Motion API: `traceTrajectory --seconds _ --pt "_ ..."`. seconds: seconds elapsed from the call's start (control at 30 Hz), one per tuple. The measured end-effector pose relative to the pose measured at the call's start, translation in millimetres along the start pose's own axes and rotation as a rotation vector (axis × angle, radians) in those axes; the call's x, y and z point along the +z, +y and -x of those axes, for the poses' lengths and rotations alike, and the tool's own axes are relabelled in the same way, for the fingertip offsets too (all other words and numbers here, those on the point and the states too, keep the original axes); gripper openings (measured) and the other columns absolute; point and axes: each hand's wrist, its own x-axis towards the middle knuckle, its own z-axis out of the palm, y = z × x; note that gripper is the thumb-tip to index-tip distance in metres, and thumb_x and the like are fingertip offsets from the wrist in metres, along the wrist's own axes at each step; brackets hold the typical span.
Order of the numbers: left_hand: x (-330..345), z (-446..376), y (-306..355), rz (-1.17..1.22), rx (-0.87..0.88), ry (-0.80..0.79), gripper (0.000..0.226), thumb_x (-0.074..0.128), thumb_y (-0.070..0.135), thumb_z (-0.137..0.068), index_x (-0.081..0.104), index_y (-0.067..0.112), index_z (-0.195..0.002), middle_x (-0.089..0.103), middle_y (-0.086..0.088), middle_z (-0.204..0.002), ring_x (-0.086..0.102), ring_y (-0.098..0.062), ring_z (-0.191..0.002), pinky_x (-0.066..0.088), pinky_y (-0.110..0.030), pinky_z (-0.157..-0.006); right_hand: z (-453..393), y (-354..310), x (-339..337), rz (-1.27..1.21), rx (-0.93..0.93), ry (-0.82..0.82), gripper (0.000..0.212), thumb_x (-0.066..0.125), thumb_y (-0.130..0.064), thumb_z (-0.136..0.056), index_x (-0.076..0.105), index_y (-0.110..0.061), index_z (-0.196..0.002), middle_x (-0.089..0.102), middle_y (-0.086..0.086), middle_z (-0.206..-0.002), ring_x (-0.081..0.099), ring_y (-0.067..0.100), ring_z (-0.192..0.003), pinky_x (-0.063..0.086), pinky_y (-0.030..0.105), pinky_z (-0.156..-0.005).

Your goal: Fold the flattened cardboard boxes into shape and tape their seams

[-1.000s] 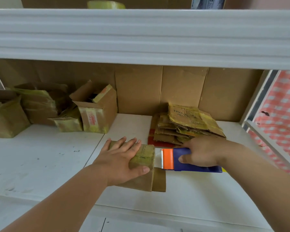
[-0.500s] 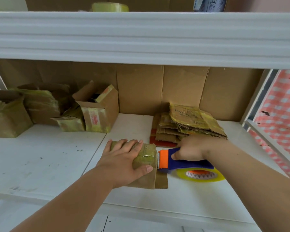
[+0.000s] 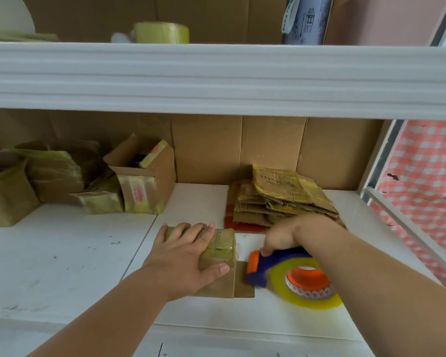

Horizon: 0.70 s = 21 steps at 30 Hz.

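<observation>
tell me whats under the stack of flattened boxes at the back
A red sheet shows under the stack of flattened boxes, on the white shelf. How far it reaches back is covered.

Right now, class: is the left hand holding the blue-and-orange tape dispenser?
No: the left hand presses the small brown cardboard box, while the right hand grips the blue-and-orange tape dispenser.

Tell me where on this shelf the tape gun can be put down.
Bare white shelf lies left of the left hand, in front of the open boxes. A narrower strip runs along the front edge. Crowded: between the small box, the flat cardboard stack and the tape dispenser.
</observation>
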Motion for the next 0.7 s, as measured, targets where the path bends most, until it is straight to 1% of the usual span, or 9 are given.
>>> traceTrajectory --seconds 0.13,0.2,0.3,0.37,0.47,0.53,0.6,0.67,0.7 --pt "-3 2 0 0.022 -0.019 -0.021 0.106 -0.005 0.091 -0.065 -0.015 0.036 -0.155 0.002 0.020 -0.161 -0.001 -0.013 -0.149 -0.006 -0.052 -0.121 0 19 9 0.013 0.010 0.144 0.033 0.053 -0.055 -0.092 0.059 -0.023 -0.088 0.058 0.001 -0.091 0.052 0.017 -0.079 0.038 0.032 -0.070" --pt "-5 0 1 0.029 -0.027 -0.053 0.107 -0.004 0.091 -0.064 -0.018 0.035 -0.154 -0.003 0.019 -0.163 -0.006 -0.013 -0.151 -0.008 -0.052 -0.121 5 30 8 0.052 -0.028 0.333 0.037 0.047 -0.058 -0.094 0.062 -0.025 -0.101 0.063 0.002 -0.103 0.055 0.019 -0.090 0.042 0.032 -0.077" --pt "-7 -2 1 0.052 -0.025 -0.092 0.106 -0.003 0.091 -0.063 -0.023 0.038 -0.152 -0.008 0.020 -0.164 -0.012 -0.010 -0.151 -0.011 -0.051 -0.121 1 42 22 0.174 -0.083 0.681 0.040 0.043 -0.059 -0.094 0.054 -0.031 -0.120 0.064 -0.001 -0.115 0.059 0.023 -0.103 0.049 0.035 -0.086" --pt "-8 -2 0 0.062 -0.031 -0.114 0.103 0.001 0.091 -0.065 -0.024 0.040 -0.151 -0.011 0.019 -0.164 -0.015 -0.008 -0.150 -0.013 -0.049 -0.121 -5 49 42 0.207 -0.075 0.708 0.045 0.042 -0.059 -0.095 0.045 -0.030 -0.129 0.065 0.001 -0.113 0.061 0.025 -0.100 0.050 0.036 -0.084" --pt "-10 0 2 0.084 -0.061 -0.124 0.096 0.016 0.088 -0.078 -0.020 0.039 -0.152 -0.006 0.011 -0.166 -0.015 -0.008 -0.150 -0.013 -0.047 -0.122 -17 56 73 0.244 -0.085 0.624 0.056 0.043 -0.056 -0.097 0.030 -0.029 -0.144 0.061 0.003 -0.121 0.059 0.027 -0.108 0.044 0.035 -0.085" --pt "-11 1 2 0.104 -0.063 -0.124 0.094 0.020 0.087 -0.079 -0.011 0.038 -0.153 -0.006 0.009 -0.166 -0.015 -0.007 -0.150 -0.013 -0.046 -0.122 -20 56 85 0.200 -0.095 0.572 0.056 0.047 -0.053 -0.096 0.031 -0.028 -0.143 0.062 0.002 -0.119 0.060 0.026 -0.106 0.044 0.034 -0.085" --pt "-13 0 2 0.111 -0.048 -0.128 0.099 0.010 0.091 -0.070 0.002 0.037 -0.153 -0.009 0.015 -0.165 -0.017 -0.006 -0.149 -0.013 -0.047 -0.122 -19 54 85 0.184 -0.056 0.551 0.056 0.049 -0.054 -0.092 0.035 -0.029 -0.140 0.058 0.001 -0.124 0.056 0.026 -0.113 0.043 0.036 -0.091" --pt "-13 0 2 0.115 -0.043 -0.135 0.103 0.007 0.092 -0.064 0.011 0.036 -0.150 -0.012 0.018 -0.164 -0.017 -0.006 -0.149 -0.012 -0.047 -0.122 -14 46 79 0.216 -0.038 0.645 0.057 0.049 -0.054 -0.089 0.040 -0.031 -0.140 0.046 0.001 -0.136 0.044 0.026 -0.126 0.038 0.040 -0.102" --pt "-13 -1 1 0.112 -0.044 -0.133 0.100 0.010 0.092 -0.069 0.011 0.035 -0.151 -0.012 0.018 -0.164 -0.018 -0.006 -0.149 -0.012 -0.047 -0.122 -11 37 75 0.172 -0.081 0.732 0.056 0.048 -0.051 -0.090 0.041 -0.031 -0.142 0.042 0.001 -0.140 0.041 0.026 -0.130 0.036 0.041 -0.106"
